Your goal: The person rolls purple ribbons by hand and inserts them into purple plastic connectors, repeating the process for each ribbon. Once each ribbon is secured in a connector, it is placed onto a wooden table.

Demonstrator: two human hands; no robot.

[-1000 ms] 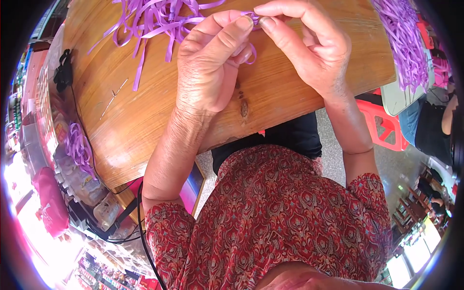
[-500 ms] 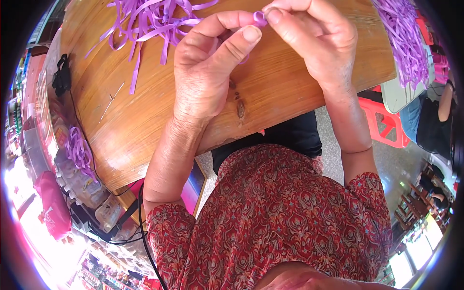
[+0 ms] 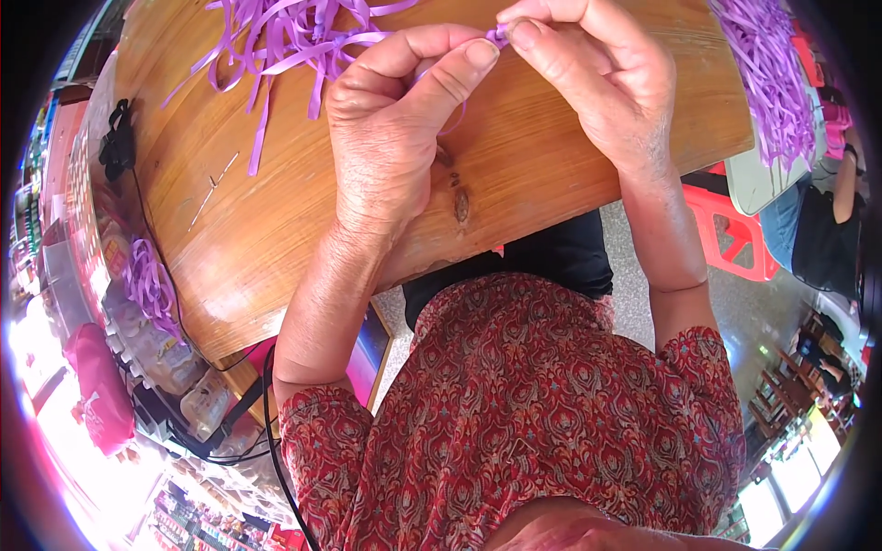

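Above the wooden table (image 3: 542, 174) both hands meet at a small purple ribbon (image 3: 497, 37) with a knot or loop in it. My left hand (image 3: 395, 119) pinches one side of it between thumb and forefinger; a thin purple strand hangs by its palm. My right hand (image 3: 602, 78) pinches the other side, thumb against the fingers. Much of the ribbon is hidden by the fingertips. Beyond my left hand, a tangled pile of purple ribbons (image 3: 294, 37) lies on the table.
A thin metal tool (image 3: 214, 191) and a black cable clip or plug (image 3: 117, 142) lie at the table's left. More purple ribbons hang at far right (image 3: 767, 73) and far left (image 3: 150, 285). A red stool (image 3: 730, 243) and another person (image 3: 822, 234) are to the right.
The ribbon loop between my fingertips has drawn smaller and tighter. Both hands have shifted only slightly, and the thin strand by my left palm shows more.
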